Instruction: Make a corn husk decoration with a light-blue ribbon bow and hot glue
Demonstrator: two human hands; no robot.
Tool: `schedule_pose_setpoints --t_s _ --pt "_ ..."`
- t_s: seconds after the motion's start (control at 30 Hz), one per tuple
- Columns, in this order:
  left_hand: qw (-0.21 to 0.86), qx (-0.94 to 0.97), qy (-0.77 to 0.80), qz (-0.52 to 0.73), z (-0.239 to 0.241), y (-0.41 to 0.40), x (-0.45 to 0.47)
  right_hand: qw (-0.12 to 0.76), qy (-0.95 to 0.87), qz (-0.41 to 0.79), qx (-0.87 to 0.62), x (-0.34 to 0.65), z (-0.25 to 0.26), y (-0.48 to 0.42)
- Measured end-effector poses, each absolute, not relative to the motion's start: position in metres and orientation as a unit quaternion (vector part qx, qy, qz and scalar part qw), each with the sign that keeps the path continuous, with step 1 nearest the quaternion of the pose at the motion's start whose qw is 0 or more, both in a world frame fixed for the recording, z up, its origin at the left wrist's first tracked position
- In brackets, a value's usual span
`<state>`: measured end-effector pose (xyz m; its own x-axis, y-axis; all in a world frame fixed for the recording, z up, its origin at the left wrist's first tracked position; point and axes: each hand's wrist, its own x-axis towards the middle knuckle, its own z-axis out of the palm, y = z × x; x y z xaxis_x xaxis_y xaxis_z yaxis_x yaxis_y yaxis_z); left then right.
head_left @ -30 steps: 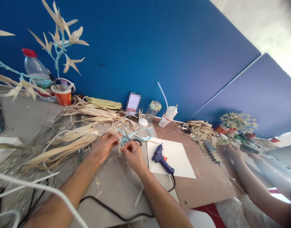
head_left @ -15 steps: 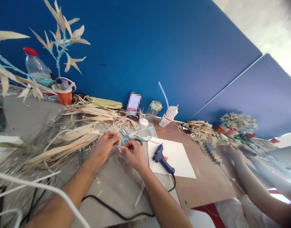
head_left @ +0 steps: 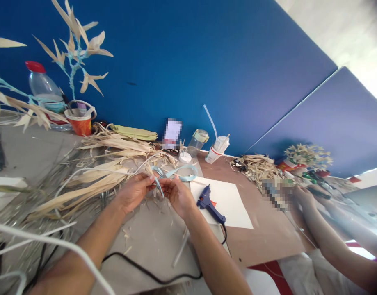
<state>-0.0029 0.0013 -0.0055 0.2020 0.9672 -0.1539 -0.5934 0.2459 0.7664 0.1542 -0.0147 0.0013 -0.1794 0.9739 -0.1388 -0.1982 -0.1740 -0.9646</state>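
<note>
My left hand (head_left: 135, 191) and my right hand (head_left: 177, 195) meet over the grey table, fingertips pinched together on a thin stem wrapped in light blue ribbon (head_left: 158, 187). A loose loop of the same ribbon (head_left: 182, 173) trails behind the hands. A pile of dried corn husks (head_left: 99, 174) lies just left of my left hand. A blue hot glue gun (head_left: 209, 203) rests on a white sheet (head_left: 234, 205) right of my right hand.
A husk-leaf branch (head_left: 74, 49) stands in an orange cup (head_left: 80, 123) beside a red-capped bottle (head_left: 43, 88). A jar (head_left: 197, 142) and a white glue bottle (head_left: 217, 148) stand by the blue wall. Another person's hands (head_left: 302, 196) work at the right. A black cord (head_left: 145, 270) crosses the front.
My right hand has turned palm up and closed in on the left, the fingertips now touching at the ribboned stem. The view has shifted only a little.
</note>
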Motion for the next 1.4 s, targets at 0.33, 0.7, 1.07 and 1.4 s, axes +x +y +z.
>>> schedule_pose_setpoints --t_s 0.33,0.7,1.07,1.4 --pt "0.708 0.305 0.338 0.54 -0.009 0.004 -0.004 0.446 -0.579 0.51 -0.453 0.153 -0.003 -0.022" --pt "0.639 0.265 0.39 0.608 -0.018 0.01 0.0 0.18 -0.842 0.012 -0.509 0.138 0.003 -0.052" --pt "0.601 0.24 0.436 0.625 -0.017 0.011 0.0 0.456 -0.738 0.11 -0.485 0.145 0.01 -0.05" --pt "0.624 0.293 0.425 0.587 -0.013 0.005 0.005 0.506 -0.44 0.577 -0.467 0.148 -0.014 -0.018"
